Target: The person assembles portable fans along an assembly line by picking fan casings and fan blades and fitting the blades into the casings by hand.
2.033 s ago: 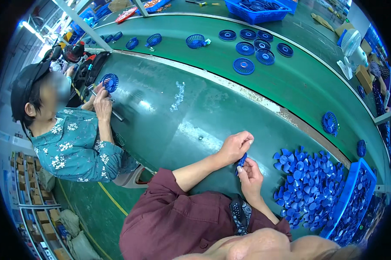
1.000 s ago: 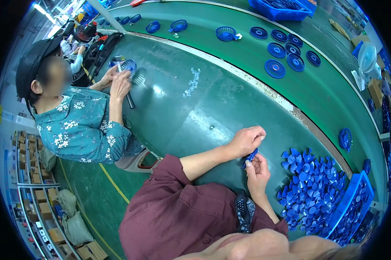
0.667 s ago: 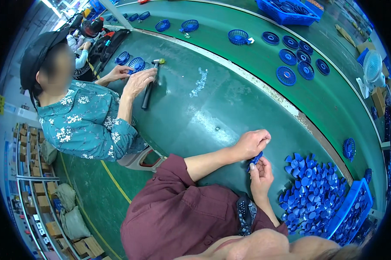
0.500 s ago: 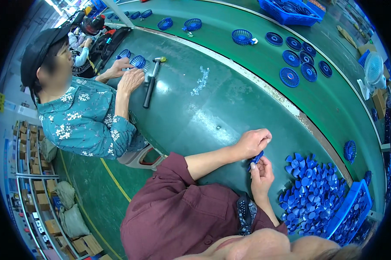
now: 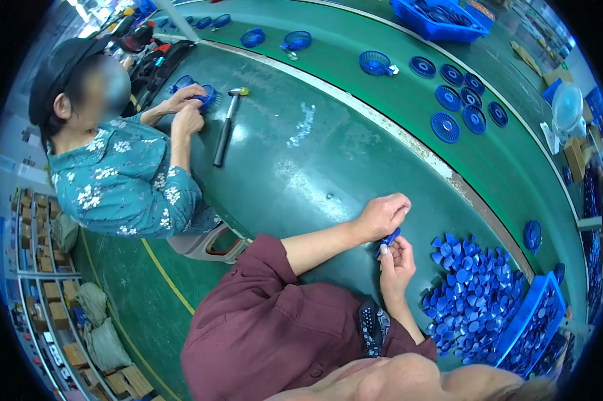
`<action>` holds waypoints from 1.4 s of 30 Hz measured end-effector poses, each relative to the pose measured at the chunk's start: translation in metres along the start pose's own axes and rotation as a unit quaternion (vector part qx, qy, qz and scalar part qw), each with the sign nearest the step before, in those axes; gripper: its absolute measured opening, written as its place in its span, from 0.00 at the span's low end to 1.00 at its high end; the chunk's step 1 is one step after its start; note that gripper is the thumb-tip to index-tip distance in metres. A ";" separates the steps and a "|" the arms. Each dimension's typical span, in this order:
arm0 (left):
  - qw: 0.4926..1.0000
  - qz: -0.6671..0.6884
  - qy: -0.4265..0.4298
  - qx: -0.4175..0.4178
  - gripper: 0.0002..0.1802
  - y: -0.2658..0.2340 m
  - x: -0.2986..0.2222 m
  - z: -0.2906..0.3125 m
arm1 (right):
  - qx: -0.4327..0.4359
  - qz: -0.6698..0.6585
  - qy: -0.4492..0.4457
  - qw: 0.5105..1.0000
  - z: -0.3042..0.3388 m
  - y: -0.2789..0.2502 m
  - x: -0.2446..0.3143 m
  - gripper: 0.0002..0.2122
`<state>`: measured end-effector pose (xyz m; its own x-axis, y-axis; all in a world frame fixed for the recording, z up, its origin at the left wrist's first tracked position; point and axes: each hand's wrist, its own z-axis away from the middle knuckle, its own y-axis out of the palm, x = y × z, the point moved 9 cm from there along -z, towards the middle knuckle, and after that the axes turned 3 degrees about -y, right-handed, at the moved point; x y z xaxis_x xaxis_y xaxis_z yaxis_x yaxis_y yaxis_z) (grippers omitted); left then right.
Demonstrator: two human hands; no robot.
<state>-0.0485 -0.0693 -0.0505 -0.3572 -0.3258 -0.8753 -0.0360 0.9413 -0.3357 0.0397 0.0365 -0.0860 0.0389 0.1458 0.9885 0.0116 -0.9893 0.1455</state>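
Nearest item: the right hand (image 5: 397,264), right of centre in the lower half of the frame, is narrowed in a pinch, thumb and fingers holding 1 small blue part (image 5: 390,238). The part projects above the fingertips, its long axis slanting from lower left to upper right.

The left hand (image 5: 382,218) lies just above the part, slightly to its left, reached by a forearm crossing from the lower middle of the frame. Relation of note: the part sits between the 2 hands, gripped from below by the right, with the left near its upper end. The left fingers are bent inward; their grip is too small in this view to tell whether they hold anything.

Right of the right hand, well apart from the part, a heap of blue fan blades (image 5: 472,287) covers the lower right of the bench (image 5: 275,194). A blue tray (image 5: 523,315) stands tilted at the heap's right edge, with more blades inside.

Farther off, 1 hammer (image 5: 226,134) lies on the bench at upper left, beside a co-worker (image 5: 114,180) whose 2 hands are on a blue cage (image 5: 209,98). Beyond, at upper right, 8 blue slotted discs (image 5: 448,97) lie on a green belt (image 5: 395,100).
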 end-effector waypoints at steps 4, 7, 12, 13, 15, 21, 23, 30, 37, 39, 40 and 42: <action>1.000 -0.004 -0.028 0.010 0.06 -0.001 0.003 0.000 | 0.021 -0.018 0.015 1.000 0.001 0.002 0.002 0.15; 0.975 0.088 -0.194 0.065 0.13 0.006 0.022 0.001 | 0.011 -0.023 0.014 1.000 -0.006 0.000 0.001 0.16; 0.986 -0.118 -0.015 0.118 0.21 -0.018 -0.038 -0.080 | 0.014 -0.041 -0.002 0.999 -0.004 -0.008 0.000 0.16; 0.971 -0.228 0.018 0.073 0.22 -0.029 -0.027 -0.111 | 0.007 -0.041 -0.008 0.999 -0.004 -0.009 0.001 0.15; 0.913 -0.395 0.102 -0.009 0.26 -0.052 0.005 -0.177 | 0.019 -0.045 -0.014 0.999 -0.002 -0.007 0.001 0.16; 0.812 -0.580 0.063 -0.026 0.10 -0.079 0.096 -0.259 | 0.054 -0.063 0.009 0.997 0.001 0.001 -0.006 0.16; 0.821 -0.565 0.079 -0.023 0.08 -0.069 0.085 -0.258 | 0.040 -0.059 -0.007 0.997 0.000 -0.002 -0.005 0.16; 0.885 -0.385 0.262 0.000 0.06 -0.048 -0.031 -0.130 | 0.016 -0.063 -0.012 0.998 0.000 -0.007 -0.003 0.16; 0.896 -0.345 0.082 0.267 0.12 -0.034 -0.020 -0.012 | -0.025 -0.008 -0.115 0.993 0.014 -0.025 0.032 0.17; 0.945 -0.215 0.027 0.244 0.16 -0.043 -0.022 -0.010 | -0.028 -0.006 -0.119 0.992 0.009 -0.021 0.047 0.17; 0.951 -0.166 -0.060 0.252 0.21 -0.040 -0.013 -0.010 | -0.022 -0.012 -0.114 0.993 0.010 -0.021 0.049 0.18; 0.948 -0.247 -0.025 0.197 0.20 -0.031 -0.023 -0.010 | -0.001 0.001 -0.106 0.994 0.007 -0.019 0.054 0.18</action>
<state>-0.0488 -0.0901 -0.0167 -0.3430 -0.7314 -0.5895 0.1681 0.5696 -0.8046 0.0490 0.0632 -0.0355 0.2493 0.1424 0.9579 0.0087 -0.9894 0.1449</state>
